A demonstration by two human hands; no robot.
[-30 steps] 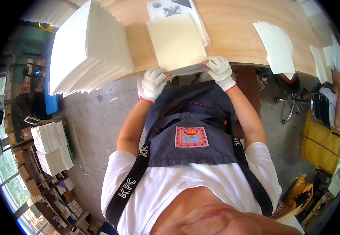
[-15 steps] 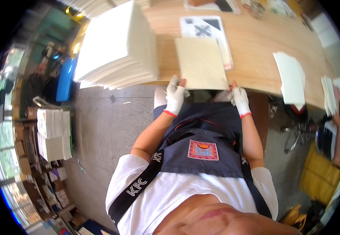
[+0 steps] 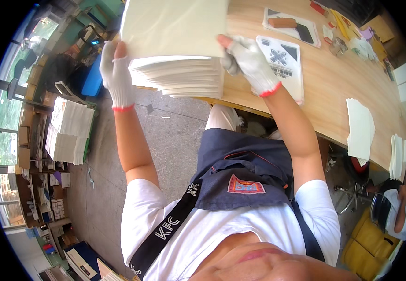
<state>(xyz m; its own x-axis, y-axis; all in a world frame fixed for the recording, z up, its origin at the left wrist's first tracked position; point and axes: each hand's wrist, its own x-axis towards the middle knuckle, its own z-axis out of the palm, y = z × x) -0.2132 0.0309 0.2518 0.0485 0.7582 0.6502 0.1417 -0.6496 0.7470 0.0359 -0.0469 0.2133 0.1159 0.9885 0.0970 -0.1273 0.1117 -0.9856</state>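
Observation:
A cream paper sheet (image 3: 175,28) is held up by its two near corners, over the tall stack of white paper (image 3: 184,77) on the table's left part. My left hand (image 3: 117,75), in a white glove with a red cuff, pinches the left corner with the thumb on top. At the right corner, my gloved right hand (image 3: 250,63) has its thumb on the sheet and the fingers curled beneath. Whether it is one layer or several, I cannot tell. Right of the stack lies a pile of printed sheets (image 3: 280,65) with a dark cross-shaped figure.
Farther back on the wooden table (image 3: 322,75) are another printed pile (image 3: 308,21) with a brown-and-black tool on it, and a clear plastic bag (image 3: 363,49). White sheets (image 3: 360,129) lie by the right edge. Another person's arm (image 3: 404,201) shows at far right.
Both hands have lifted the cream sheet from the printed pile and carried it up and left over the white stack. The printed pile is now uncovered.

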